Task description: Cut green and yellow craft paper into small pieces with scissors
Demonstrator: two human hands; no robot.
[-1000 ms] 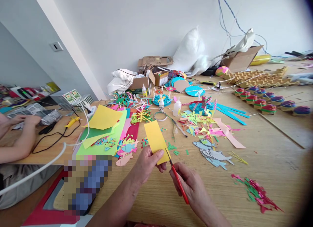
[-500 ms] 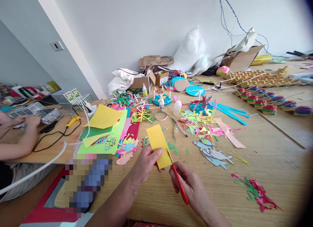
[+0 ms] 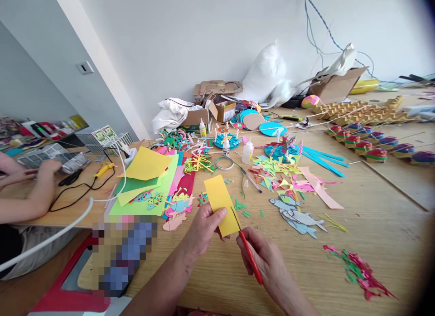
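Observation:
My left hand [image 3: 207,227] pinches a yellow paper rectangle [image 3: 217,191] near its lower left edge, thumb on top and fingers beneath. My right hand [image 3: 260,252] is wrapped round red-handled scissors [image 3: 249,257]. The dark blades point up and away, lying along the right edge of the paper; whether they are cutting into it cannot be made out. Both hands are above the wooden table [image 3: 217,279]. Green paper scraps [image 3: 242,208] lie just beyond the yellow paper.
Paper fish cutouts [image 3: 295,216] and red and green shreds [image 3: 360,270] lie to the right. Coloured sheets [image 3: 146,166] and pink fish [image 3: 175,221] are to the left. Glue bottles [image 3: 247,152] stand further back. At far left are another person's arms [image 3: 37,189] and a white cable [image 3: 78,218].
The camera view has shifted slightly. Both hands keep their hold on the paper and scissors, with the scissors hardly moved against the paper's right edge.

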